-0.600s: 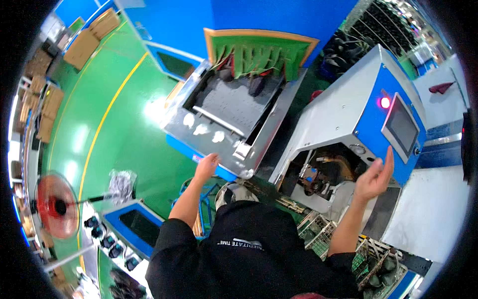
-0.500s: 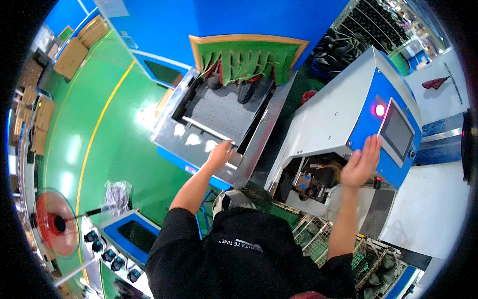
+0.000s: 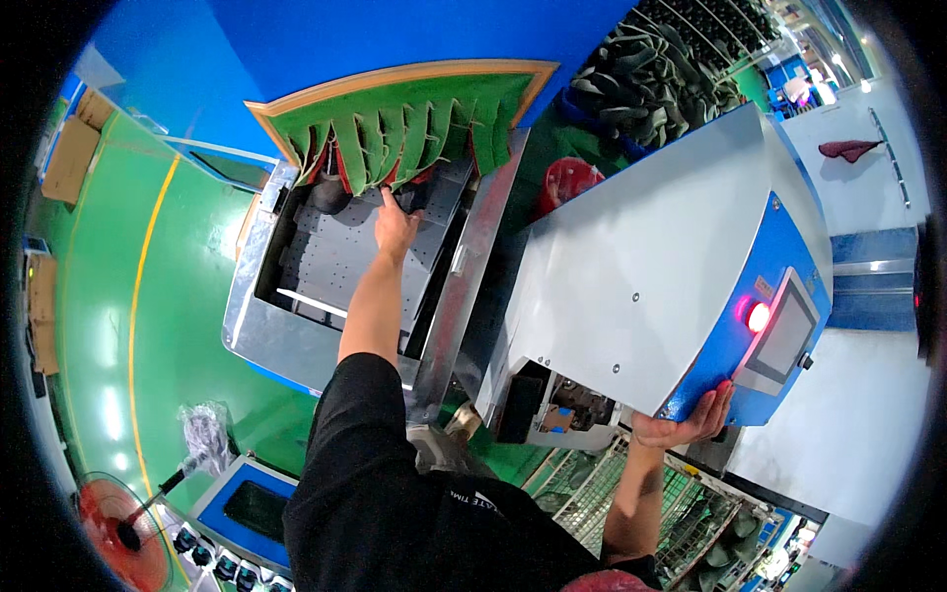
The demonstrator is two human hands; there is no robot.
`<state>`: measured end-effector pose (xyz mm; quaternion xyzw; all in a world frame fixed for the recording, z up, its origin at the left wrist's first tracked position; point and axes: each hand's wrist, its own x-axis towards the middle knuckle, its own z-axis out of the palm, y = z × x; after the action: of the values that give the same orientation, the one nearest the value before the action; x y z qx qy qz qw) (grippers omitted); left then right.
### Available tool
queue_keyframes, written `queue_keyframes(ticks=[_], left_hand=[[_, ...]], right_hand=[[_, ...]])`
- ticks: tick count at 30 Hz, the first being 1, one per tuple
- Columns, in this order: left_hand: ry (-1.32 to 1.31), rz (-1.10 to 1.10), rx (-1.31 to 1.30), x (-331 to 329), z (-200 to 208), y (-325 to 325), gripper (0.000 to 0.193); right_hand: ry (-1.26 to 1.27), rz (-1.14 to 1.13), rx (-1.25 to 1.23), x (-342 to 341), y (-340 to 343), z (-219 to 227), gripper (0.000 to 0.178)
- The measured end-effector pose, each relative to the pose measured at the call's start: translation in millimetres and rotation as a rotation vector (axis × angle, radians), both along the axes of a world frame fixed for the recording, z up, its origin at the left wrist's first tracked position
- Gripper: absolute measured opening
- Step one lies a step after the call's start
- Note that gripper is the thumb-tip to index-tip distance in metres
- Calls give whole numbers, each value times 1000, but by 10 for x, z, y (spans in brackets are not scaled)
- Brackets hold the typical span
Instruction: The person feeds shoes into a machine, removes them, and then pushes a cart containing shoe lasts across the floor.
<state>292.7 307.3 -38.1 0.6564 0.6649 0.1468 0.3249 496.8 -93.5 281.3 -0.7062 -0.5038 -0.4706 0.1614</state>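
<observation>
My left hand (image 3: 396, 229) reaches over a perforated grey conveyor bed (image 3: 335, 259), at the hanging green strip curtain (image 3: 404, 138). Its index finger stretches to the strips' lower ends and the thumb stands apart; nothing shows between them. Left of it, a dark rounded piece (image 3: 331, 195) lies on the bed under the strips. What lies behind the strips is hidden. My right hand (image 3: 683, 418) is at the lower edge of the blue front panel (image 3: 725, 335) of a white machine (image 3: 631, 257), fingers extended along the panel's corner and holding nothing visible.
On the panel are a lit red lamp (image 3: 758, 317) and a grey screen (image 3: 784, 337). A red bucket (image 3: 567, 185) stands between the machines, with a heap of dark pieces (image 3: 651, 84) behind. Wire baskets (image 3: 681, 513) stand below my right arm; a red fan (image 3: 123, 533) is at lower left.
My left hand has moved from the conveyor's near metal edge forward to the green strips. The right hand has shifted from beside the screen to the panel's lower edge. The view has turned.
</observation>
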Motion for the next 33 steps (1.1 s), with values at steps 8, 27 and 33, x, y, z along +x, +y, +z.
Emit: queue_keyframes(ticks=[8, 27, 33], left_hand=[[331, -612, -19, -1015, 968, -93, 82], [472, -436, 619, -2807, 357, -3069, 63], [105, -94, 370, -2459, 771, -3175, 61]], right_hand=[[-79, 91, 99, 84, 136, 51, 53], [-81, 216, 172, -122, 219, 190, 45], [-96, 205, 201, -146, 250, 187, 44]])
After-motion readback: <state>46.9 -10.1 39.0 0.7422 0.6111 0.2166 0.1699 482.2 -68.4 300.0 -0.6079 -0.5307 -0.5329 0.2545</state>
